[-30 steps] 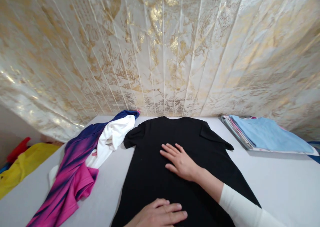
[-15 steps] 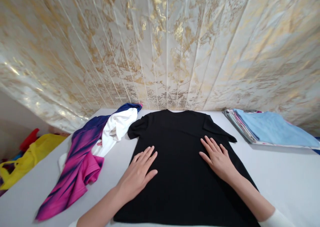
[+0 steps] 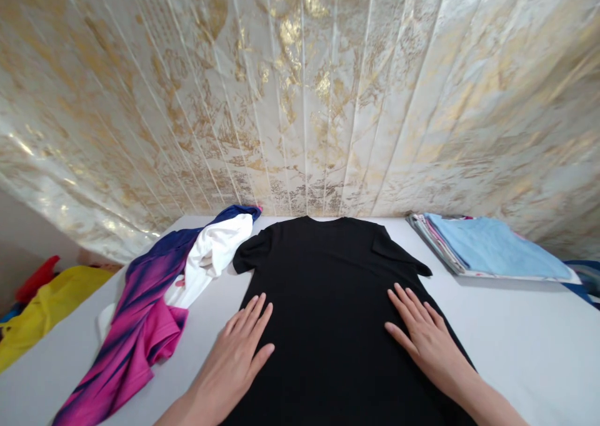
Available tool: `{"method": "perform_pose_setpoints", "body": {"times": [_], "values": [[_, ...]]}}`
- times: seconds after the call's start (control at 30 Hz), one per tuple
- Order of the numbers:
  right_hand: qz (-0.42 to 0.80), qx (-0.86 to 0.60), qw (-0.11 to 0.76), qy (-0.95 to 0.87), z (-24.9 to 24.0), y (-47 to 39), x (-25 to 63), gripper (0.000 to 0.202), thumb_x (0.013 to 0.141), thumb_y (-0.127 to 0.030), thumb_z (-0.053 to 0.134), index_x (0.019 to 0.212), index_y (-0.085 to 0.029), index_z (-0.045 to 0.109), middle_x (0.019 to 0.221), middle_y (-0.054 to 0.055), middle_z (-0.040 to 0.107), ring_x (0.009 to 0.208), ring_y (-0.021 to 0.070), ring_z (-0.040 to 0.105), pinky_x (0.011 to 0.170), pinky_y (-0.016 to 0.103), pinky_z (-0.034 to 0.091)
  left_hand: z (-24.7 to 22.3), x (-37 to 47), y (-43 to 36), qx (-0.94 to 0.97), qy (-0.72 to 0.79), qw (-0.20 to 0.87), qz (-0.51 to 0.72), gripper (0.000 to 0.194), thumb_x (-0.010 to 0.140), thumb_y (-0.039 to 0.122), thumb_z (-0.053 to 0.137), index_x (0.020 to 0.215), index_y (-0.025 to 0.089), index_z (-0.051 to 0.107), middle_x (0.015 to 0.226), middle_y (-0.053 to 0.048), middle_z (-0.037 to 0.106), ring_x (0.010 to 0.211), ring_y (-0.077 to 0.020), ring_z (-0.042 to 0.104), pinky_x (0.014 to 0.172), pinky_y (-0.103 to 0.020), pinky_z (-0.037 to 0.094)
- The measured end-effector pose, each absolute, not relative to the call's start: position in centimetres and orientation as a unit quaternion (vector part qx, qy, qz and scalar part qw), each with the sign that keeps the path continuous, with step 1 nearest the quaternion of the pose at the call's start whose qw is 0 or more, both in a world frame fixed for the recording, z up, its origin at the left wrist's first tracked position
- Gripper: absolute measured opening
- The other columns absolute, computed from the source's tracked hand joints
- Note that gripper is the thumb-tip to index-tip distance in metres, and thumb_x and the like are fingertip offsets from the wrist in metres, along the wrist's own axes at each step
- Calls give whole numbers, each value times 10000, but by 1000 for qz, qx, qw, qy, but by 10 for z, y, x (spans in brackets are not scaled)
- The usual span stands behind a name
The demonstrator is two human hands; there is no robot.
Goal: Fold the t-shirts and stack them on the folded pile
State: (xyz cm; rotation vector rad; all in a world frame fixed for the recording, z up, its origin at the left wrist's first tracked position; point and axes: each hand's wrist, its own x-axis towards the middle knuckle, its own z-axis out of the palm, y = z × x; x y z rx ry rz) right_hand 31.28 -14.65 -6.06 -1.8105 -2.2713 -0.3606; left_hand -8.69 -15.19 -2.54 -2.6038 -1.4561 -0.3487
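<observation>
A black T-shirt (image 3: 328,301) lies spread on the white table (image 3: 510,338), its neckline at the far edge and its sleeves out to the sides. My left hand (image 3: 237,351) rests flat on the left part of the shirt, fingers stretched out. On the right part lies my right hand (image 3: 422,335), palm down with its fingers apart. Neither hand holds anything. The shirt's bottom hem is out of view.
Left of the shirt lie a crumpled pink and navy garment (image 3: 135,332) and a white one (image 3: 215,245). A folded stack topped with light blue cloth (image 3: 497,248) is at the right. Yellow cloth (image 3: 56,301) sits far left. A gold-patterned curtain (image 3: 300,101) hangs behind.
Both hands have slid nearer to me over the shirt and a little farther apart. The view has tilted up slightly, so the clothes appear lower.
</observation>
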Motion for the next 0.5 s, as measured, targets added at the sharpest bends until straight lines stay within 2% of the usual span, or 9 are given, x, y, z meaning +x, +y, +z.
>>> {"method": "perform_pose_setpoints", "body": {"times": [0.13,0.23,0.3,0.37,0.5], "values": [[-152,-577,106,-795,-63,-172,324,690,924,-567,344,1514,-313,92,1528,32,304,1372,262,346,1027,480,368,-28,-84,-157,-870,-472,73,-121,594,992,381,380,1511,252,124,1537,-45,272,1373,-221,330,1045,-355,383],[-189,-605,138,-761,-67,-180,346,690,941,-558,282,1521,-283,27,1503,72,357,1345,299,386,971,506,404,-34,-88,-158,-879,-456,84,-111,619,980,431,400,1510,260,129,1526,-41,298,1359,-224,357,1034,-356,390],[-197,-610,149,-753,-67,-185,357,710,938,-565,281,1523,-257,23,1486,93,384,1325,317,413,954,517,413,-37,-91,-156,-877,-460,90,-108,648,968,468,419,1509,259,131,1523,-47,305,1354,-234,366,1022,-359,399],[-185,-595,144,-769,-62,-191,354,760,911,-581,359,1524,-257,48,1486,89,382,1322,329,413,966,520,405,-36,-87,-153,-875,-462,93,-111,675,959,493,430,1511,251,126,1519,-62,308,1350,-247,372,1008,-367,410],[-62,-525,115,-841,-39,-199,310,789,888,-535,477,1517,-280,74,1527,59,286,1354,298,370,1036,449,377,-25,-51,-140,-895,-431,46,-105,692,969,476,422,1514,238,69,1533,-78,255,1373,-256,328,1039,-406,384]]}}
